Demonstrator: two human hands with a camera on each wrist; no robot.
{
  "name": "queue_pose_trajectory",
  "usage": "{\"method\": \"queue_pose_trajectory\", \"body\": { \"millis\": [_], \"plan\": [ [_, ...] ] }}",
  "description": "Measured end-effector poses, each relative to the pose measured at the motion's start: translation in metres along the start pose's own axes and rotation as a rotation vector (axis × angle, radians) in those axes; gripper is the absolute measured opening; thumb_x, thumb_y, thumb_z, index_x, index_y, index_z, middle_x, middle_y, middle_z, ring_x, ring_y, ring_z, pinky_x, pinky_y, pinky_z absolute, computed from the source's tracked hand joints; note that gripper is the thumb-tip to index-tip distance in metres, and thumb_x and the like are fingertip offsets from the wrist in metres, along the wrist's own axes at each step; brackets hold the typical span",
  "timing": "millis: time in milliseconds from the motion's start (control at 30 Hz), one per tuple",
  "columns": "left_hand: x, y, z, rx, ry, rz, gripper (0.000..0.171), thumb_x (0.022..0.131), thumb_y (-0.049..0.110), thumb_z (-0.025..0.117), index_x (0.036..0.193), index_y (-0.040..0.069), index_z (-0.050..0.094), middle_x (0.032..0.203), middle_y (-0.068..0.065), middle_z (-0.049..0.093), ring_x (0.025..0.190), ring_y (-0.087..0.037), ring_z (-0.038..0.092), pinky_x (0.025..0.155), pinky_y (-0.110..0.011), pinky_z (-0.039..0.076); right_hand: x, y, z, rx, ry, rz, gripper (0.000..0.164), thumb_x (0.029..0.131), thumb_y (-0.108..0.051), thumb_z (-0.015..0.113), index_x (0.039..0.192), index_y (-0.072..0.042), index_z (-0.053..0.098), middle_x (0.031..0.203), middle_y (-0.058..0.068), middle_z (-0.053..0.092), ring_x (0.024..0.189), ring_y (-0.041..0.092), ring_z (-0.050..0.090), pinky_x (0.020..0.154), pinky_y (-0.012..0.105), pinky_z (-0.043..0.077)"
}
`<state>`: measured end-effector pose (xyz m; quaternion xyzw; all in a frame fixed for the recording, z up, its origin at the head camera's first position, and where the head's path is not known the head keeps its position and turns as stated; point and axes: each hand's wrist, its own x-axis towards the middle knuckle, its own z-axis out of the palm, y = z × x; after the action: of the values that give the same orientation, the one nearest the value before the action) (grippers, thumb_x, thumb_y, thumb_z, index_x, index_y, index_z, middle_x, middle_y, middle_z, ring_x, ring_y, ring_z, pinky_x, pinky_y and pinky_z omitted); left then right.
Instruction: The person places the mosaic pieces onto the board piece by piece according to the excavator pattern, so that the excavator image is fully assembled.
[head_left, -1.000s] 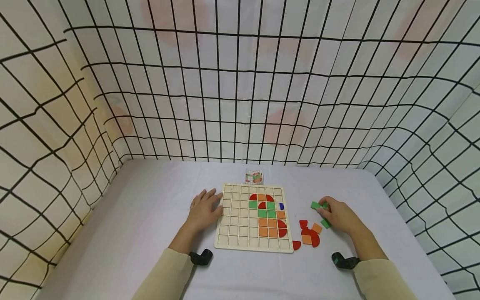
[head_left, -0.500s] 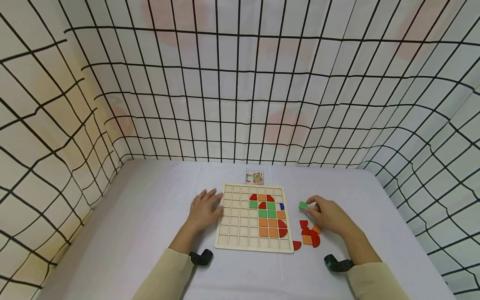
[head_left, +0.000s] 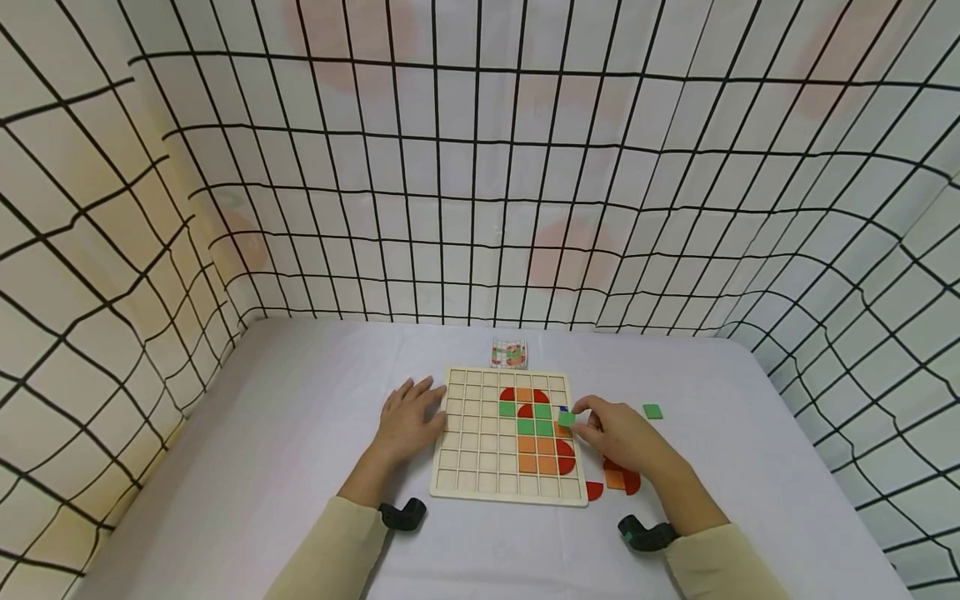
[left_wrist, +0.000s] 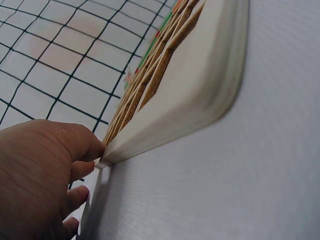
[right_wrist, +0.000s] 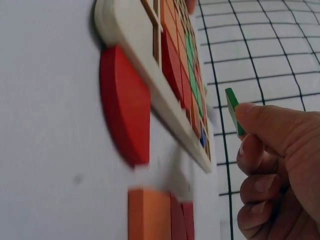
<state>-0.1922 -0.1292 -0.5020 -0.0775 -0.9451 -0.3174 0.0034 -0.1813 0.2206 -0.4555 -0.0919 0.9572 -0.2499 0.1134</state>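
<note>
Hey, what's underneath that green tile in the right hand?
In the head view, a blue piece and an orange square on the board peek out past the green tile, which the right hand pinches. What's directly behind it is covered.

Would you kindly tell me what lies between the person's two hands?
In the head view, the gridded board, partly filled with coloured pieces, lies between the left hand and the right hand, which pinches a green tile over the board's right side.

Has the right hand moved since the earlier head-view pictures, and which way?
Yes: leftward, toward the grid board, which lies unmoved; the right hand now pinches a green tile at the board's right edge.
</note>
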Motion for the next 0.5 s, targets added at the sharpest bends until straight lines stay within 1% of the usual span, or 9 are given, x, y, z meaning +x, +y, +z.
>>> {"method": "queue_pose_trajectory", "body": {
  "millis": [133, 333, 500],
  "plan": [
    [0.0, 0.0, 0.0, 0.001, -0.001, 0.004, 0.052, 0.098, 0.029, 0.058, 0.147, 0.013, 0.057, 0.161, -0.014, 0.043, 0.155, -0.043, 0.025, 0.124, -0.066, 0.015, 0.003, -0.011, 0.006, 0.007, -0.011, -0.035, 0.033, 0.096, -0.036, 0.071, 0.121, -0.017, 0.062, 0.073, -0.002, 0.054, 0.064, 0.013, 0.05, 0.052, 0.024, 0.038],
    [0.0, 0.0, 0.0, 0.002, -0.002, 0.007, 0.051, 0.098, 0.029, 0.058, 0.146, 0.013, 0.057, 0.161, -0.014, 0.043, 0.155, -0.043, 0.025, 0.124, -0.066, 0.014, 0.009, -0.028, 0.015, -0.01, -0.005, -0.084, 0.03, 0.095, -0.032, 0.073, 0.119, -0.015, 0.064, 0.075, -0.003, 0.054, 0.069, 0.012, 0.05, 0.059, 0.023, 0.04],
    [0.0, 0.0, 0.0, 0.003, -0.003, 0.004, 0.051, 0.098, 0.029, 0.058, 0.146, 0.013, 0.057, 0.161, -0.014, 0.043, 0.155, -0.043, 0.025, 0.124, -0.066, 0.015, 0.016, -0.041, 0.024, -0.021, -0.021, -0.121, 0.028, 0.095, -0.032, 0.073, 0.117, -0.016, 0.065, 0.07, -0.004, 0.053, 0.064, 0.01, 0.049, 0.057, 0.023, 0.039]
  ]
}}
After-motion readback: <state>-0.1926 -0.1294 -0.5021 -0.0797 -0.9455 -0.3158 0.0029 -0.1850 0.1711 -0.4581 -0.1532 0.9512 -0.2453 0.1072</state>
